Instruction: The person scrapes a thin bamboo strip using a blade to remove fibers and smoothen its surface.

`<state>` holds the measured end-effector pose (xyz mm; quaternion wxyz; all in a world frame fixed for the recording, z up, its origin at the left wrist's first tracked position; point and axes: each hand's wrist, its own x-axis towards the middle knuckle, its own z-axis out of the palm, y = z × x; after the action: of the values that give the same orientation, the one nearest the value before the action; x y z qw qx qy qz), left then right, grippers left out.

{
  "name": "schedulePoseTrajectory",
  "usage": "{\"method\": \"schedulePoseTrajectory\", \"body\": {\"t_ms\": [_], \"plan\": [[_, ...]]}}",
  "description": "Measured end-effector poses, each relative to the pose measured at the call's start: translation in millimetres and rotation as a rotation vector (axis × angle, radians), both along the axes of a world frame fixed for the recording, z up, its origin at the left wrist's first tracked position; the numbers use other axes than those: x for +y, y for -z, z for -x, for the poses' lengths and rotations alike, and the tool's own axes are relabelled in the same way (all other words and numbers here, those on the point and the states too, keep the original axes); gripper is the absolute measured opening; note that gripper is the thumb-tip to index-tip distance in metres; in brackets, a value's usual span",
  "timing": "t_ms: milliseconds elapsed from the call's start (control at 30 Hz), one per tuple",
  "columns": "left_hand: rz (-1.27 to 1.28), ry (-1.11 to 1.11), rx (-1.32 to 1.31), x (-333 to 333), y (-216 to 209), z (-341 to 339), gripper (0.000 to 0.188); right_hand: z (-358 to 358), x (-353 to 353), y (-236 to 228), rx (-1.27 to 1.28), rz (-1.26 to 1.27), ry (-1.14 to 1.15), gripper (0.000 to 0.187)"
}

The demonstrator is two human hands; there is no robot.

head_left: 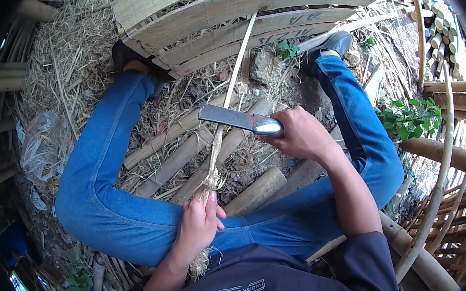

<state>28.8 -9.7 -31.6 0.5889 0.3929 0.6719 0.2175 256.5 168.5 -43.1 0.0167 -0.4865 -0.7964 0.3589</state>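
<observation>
Loose dry straw point(70, 54) is covering much of the bare ground, and several thick, round tan bamboo poles point(172, 161) are lying side by side between the person's spread legs in blue jeans point(113, 134). A pale slatted wooden panel point(229, 5) is spanning the far side, near both dark shoes. A crumpled clear plastic bag point(44, 144) is resting on the left, while a green leafy plant point(412, 118) is growing on the right, with a stack of cut bamboo point(442, 39) lying farther off.

The right forearm is reaching inward from the right, and the right hand point(301, 134) is closing its fingers firmly around a broad, dark-bladed knife with a shiny metal collar point(227, 117), whose blade is pointing left and crossing a long, narrow, pale bamboo strip point(239, 62). The left hand point(199, 218) is sitting low before the body, its fingers curling closed around the strip's near end, just below bunched fibres point(211, 178). The strip is slanting away toward the panel (whether its tip is touching, I cannot tell).
</observation>
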Motion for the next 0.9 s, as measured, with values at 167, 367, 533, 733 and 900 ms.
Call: {"method": "schedulePoseTrajectory", "body": {"t_ms": [167,367,533,733,900], "plan": [[-0.081,0.030,0.072,-5,9,2,0.030,4,-2,-6,0.077,0.070,-0.072,0.023],[-0.177,0.146,0.278,-2,5,1,0.026,3,1,23,-0.082,-0.066,0.052,0.026],[-0.135,0.172,0.372,2,0,-1,0.024,-8,13,32,0.028,-0.068,0.189,0.028],[-0.295,0.228,0.441,-7,9,4,0.023,10,2,11,-0.039,-0.132,0.142,0.025],[-0.218,0.217,0.372,-9,8,2,0.024,15,-2,22,-0.077,-0.204,0.071,0.008]]}}
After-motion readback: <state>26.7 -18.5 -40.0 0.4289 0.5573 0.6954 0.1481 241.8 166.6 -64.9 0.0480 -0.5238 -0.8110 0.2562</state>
